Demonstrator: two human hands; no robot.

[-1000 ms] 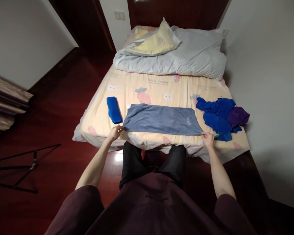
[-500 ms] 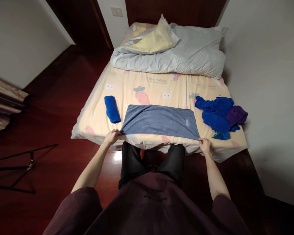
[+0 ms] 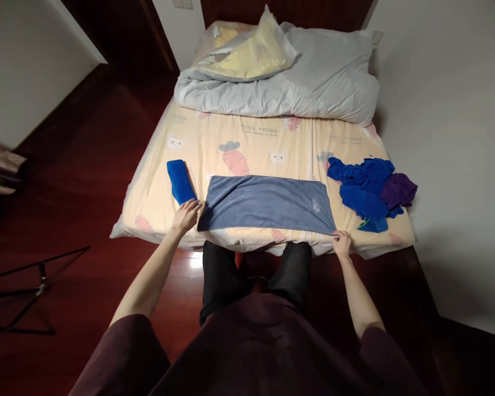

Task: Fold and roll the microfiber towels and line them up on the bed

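Observation:
A grey-blue towel (image 3: 268, 203) lies spread in a wide rectangle near the bed's front edge, with small white lettering at its right end. My right hand (image 3: 341, 243) pinches the towel's near right corner. Just beyond the towel's left side is my left hand (image 3: 186, 215), off the cloth, its fingers near the lower end of a folded blue cloth (image 3: 180, 180); whether they touch it is unclear. To the right of the towel sits a crumpled pile of blue cloths (image 3: 363, 187) with a purple cloth (image 3: 399, 192) on its right side.
The bed (image 3: 148, 165) has a yellow carrot-patterned sheet. A grey quilt (image 3: 334, 71) and a yellow pillow (image 3: 251, 55) lie at its far end. A black tripod (image 3: 41, 286) stands on the floor at left. A wall (image 3: 449, 165) rises at right.
My left hand has let go of the towel's near left corner and moved slightly up and left, towards the folded blue cloth. My right hand still holds its corner. The view has shifted slightly.

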